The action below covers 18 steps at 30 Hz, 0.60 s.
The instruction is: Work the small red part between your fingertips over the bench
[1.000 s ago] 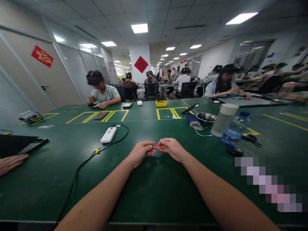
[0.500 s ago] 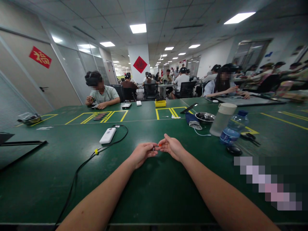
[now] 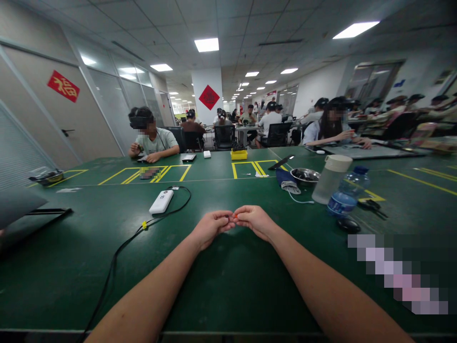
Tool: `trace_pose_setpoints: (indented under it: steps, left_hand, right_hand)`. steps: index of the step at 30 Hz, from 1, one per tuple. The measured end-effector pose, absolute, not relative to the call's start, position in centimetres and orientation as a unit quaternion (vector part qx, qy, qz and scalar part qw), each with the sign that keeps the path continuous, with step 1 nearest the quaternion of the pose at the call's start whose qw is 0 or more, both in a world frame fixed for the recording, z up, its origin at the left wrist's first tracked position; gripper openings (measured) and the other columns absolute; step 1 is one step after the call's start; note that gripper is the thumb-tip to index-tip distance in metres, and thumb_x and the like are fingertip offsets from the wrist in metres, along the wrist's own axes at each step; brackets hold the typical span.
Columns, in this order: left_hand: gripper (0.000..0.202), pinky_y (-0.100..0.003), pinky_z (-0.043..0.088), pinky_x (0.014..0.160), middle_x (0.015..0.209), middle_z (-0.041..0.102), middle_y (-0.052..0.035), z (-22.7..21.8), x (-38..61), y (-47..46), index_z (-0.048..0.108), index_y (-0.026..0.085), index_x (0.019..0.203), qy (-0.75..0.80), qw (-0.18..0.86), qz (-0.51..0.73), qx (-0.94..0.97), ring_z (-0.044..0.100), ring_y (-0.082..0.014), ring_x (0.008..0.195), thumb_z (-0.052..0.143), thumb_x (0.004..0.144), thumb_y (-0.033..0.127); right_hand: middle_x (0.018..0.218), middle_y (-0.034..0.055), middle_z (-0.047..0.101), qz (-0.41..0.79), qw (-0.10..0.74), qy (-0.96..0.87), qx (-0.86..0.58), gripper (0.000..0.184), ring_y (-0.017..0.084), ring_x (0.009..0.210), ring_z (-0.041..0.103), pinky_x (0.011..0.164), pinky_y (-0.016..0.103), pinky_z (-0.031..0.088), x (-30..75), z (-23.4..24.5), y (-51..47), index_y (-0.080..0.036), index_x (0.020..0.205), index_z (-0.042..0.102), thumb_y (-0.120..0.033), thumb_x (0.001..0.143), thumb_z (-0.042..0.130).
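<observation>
Both my forearms reach out over the green table. My left hand and my right hand meet fingertip to fingertip at the middle of the table. Both are closed in a pinch on a tiny orange part that shows between the fingertips. The part is too small to name. Most of it is hidden by my fingers.
A white power bank with a black cable lies left of my hands. To the right stand a frosted jug, a water bottle, a metal bowl and a black mouse. A dark flat panel moves at far left. People sit at the tables behind.
My hands stay pinched together on the orange part, shifting only slightly. The other person's hand at far left has gone, and a dark panel there has lifted and tilted.
</observation>
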<state>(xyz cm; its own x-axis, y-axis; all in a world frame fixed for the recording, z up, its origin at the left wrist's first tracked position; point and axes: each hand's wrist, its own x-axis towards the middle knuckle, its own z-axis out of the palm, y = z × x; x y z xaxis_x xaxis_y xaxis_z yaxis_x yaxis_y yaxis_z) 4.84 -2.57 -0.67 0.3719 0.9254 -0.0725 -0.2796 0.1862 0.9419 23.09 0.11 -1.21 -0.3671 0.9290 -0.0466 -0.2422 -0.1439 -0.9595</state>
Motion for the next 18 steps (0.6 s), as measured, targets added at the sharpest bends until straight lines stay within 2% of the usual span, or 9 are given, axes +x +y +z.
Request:
trace_pose_setpoints:
  steps: [7, 10, 15, 18]
  left_hand:
    - [0.024, -0.018, 0.047, 0.054, 0.089, 0.066, -0.0127, -0.5, 4.2, -2.2, 0.063, 0.009, 0.1, 0.35, 0.687, 0.461, 0.439, 0.06, -0.0088, 0.061, 0.056, 0.077, 0.006]
    - [0.018, -0.017, 0.043, 0.048, 0.08, 0.064, -0.0098, -0.4, 3.9, -1.9, 0.063, 0.009, 0.095, 0.36, 0.688, 0.486, 0.401, 0.056, -0.0081, 0.055, 0.052, 0.081, 0.013]
    - [0.021, -0.016, 0.035, 0.04, 0.078, 0.064, -0.0099, -0.1, 3.3, -1.5, 0.06, 0.009, 0.088, 0.385, 0.689, 0.512, 0.339, 0.049, -0.0059, 0.047, 0.046, 0.087, 0.025]
    - [0.024, -0.015, 0.031, 0.038, 0.08, 0.065, -0.0114, -0.1, 3.0, -1.4, 0.058, 0.009, 0.088, 0.391, 0.689, 0.518, 0.322, 0.047, -0.0055, 0.045, 0.043, 0.089, 0.028]
  right_hand:
    - [0.076, 0.0064, 0.068, 0.654, 0.45, -0.502, -0.344, 0.02, 0.014, 0.069, 0.067, 0.067, 0.025, 0.055, 22.8, -0.9, -0.2, -0.011, 0.079, 0.064, -0.016, 0.063, 0.076]
    - [0.078, 0.0069, 0.068, 0.666, 0.446, -0.493, -0.338, 0.02, 0.014, 0.07, 0.067, 0.067, 0.024, 0.055, 22.7, -0.8, -0.3, -0.011, 0.079, 0.064, -0.021, 0.067, 0.075]
    - [0.087, 0.0141, 0.068, 0.717, 0.428, -0.455, -0.309, 0.031, 0.017, 0.076, 0.068, 0.065, 0.024, 0.056, 22.6, -0.7, -0.4, -0.009, 0.081, 0.063, -0.039, 0.084, 0.057]
    - [0.091, 0.0176, 0.068, 0.729, 0.417, -0.442, -0.315, 0.041, 0.019, 0.078, 0.069, 0.066, 0.025, 0.056, 22.5, -0.7, -0.4, -0.007, 0.081, 0.063, -0.044, 0.089, 0.047]
